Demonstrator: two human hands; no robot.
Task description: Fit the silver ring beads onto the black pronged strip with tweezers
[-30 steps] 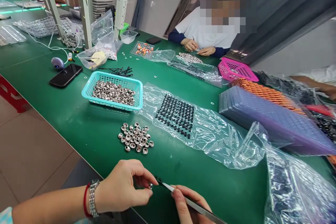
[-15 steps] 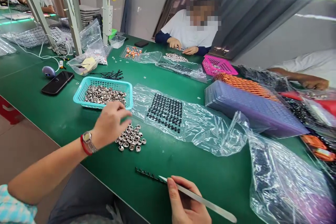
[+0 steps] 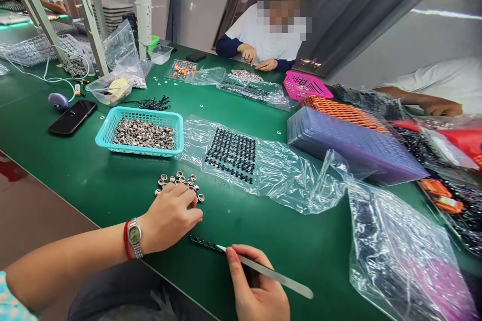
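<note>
My left hand (image 3: 171,218) reaches over the near side of a loose pile of small silver cup-shaped pieces (image 3: 179,178). Its fingers are bent downward with the thumb apart, and nothing shows between thumb and forefinger; the other fingertips are hidden. In my right hand (image 3: 258,281) is a pale, flat tool (image 3: 280,278) with a pointed tip and a rounded end, gripped between thumb and fingers. The tip meets a thin black toothed strip (image 3: 202,242) lying on the green table. My right fingers cover the strip's far end, so I cannot tell whether they also hold it.
A turquoise basket (image 3: 141,151) full of silver pieces stands behind the pile. Rows of black strips (image 3: 231,153) lie on clear plastic (image 3: 289,170). To the right are stacked clear trays (image 3: 350,145) and a plastic bag (image 3: 399,246). A phone (image 3: 72,117) lies left; co-workers sit opposite.
My left hand has come down from beside the basket's near edge toward me, onto the near side of the pile. The right hand keeps the tool against the strip. The whole view has shifted slightly.
</note>
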